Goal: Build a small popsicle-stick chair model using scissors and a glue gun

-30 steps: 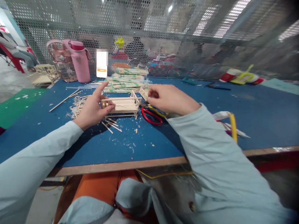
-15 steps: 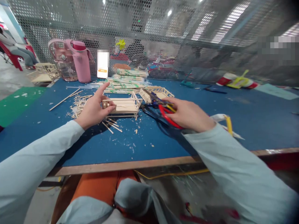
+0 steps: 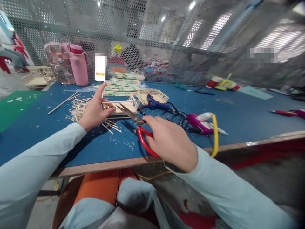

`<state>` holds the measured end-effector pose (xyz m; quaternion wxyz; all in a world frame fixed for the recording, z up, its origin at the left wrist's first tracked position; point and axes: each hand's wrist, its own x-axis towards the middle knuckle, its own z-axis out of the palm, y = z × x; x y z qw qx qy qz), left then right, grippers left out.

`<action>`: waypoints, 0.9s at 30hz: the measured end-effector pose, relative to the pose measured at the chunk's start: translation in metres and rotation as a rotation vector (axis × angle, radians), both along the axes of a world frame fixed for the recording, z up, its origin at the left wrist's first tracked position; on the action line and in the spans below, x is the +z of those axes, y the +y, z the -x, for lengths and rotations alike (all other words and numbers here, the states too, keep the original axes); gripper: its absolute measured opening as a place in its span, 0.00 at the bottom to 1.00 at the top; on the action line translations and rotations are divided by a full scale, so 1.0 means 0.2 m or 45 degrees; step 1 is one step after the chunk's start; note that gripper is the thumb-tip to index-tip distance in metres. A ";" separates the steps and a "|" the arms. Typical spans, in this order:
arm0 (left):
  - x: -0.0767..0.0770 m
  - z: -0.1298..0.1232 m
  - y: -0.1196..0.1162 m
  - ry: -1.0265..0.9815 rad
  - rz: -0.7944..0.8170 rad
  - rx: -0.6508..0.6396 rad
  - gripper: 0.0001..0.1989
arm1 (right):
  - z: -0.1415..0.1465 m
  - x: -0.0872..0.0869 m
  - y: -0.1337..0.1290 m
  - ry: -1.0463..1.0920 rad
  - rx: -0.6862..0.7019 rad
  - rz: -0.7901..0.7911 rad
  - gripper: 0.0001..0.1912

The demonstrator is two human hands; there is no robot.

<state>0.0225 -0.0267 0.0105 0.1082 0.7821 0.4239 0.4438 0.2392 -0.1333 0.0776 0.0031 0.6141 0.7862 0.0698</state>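
Observation:
At the left, my left hand (image 3: 91,111) grips the end of a small frame model of thin wooden sticks (image 3: 125,109) between thumb and fingers, its index finger pointing upward. My right hand (image 3: 171,140) is closed around the red handles of a pair of scissors (image 3: 142,141). The metal blades point up and left, in front of the frame model; whether they touch it I cannot tell. Short sticks (image 3: 111,126) lie below the model, and a heap of cut pieces (image 3: 78,108) is partly behind my left hand.
A blue glue gun (image 3: 158,104) and a purple glue gun (image 3: 200,123) lie with tangled cords. Behind are another stick frame (image 3: 154,95), packaged sticks (image 3: 126,84), a lit phone (image 3: 100,68) and a pink bottle (image 3: 79,68). The table edge (image 3: 102,166) runs close to me.
My right hand has brought the scissors left and nearer to me, uncovering the purple glue gun. My left hand keeps its hold on the frame model. The view has turned slightly right.

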 end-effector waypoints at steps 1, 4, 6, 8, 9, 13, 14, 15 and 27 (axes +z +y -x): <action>0.00 -0.01 0.00 -0.008 0.006 -0.010 0.43 | 0.01 0.00 0.00 0.001 -0.007 -0.010 0.20; 0.01 -0.06 -0.03 -0.023 0.021 -0.014 0.42 | 0.02 0.01 -0.02 0.001 -0.012 -0.023 0.20; 0.02 -0.07 -0.04 -0.011 0.013 0.004 0.43 | 0.03 0.01 -0.04 -0.009 -0.014 -0.029 0.20; 0.02 -0.06 -0.05 0.010 -0.038 -0.019 0.46 | 0.03 0.01 -0.05 -0.013 -0.026 -0.032 0.20; 0.03 -0.04 -0.04 0.026 -0.072 -0.046 0.49 | 0.03 0.01 -0.06 -0.010 -0.036 -0.032 0.20; 0.04 0.08 0.03 0.289 -0.023 -0.123 0.52 | 0.01 0.02 -0.03 0.015 -0.089 -0.030 0.19; 0.05 0.10 0.05 0.406 0.016 -0.135 0.49 | 0.00 0.03 -0.02 0.022 -0.096 -0.027 0.18; 0.06 0.12 0.08 0.507 0.031 -0.154 0.45 | -0.01 0.03 -0.01 0.028 -0.100 -0.025 0.18; 0.06 0.06 0.08 0.644 -0.241 -0.113 0.29 | 0.04 0.01 0.04 0.044 -0.077 -0.072 0.18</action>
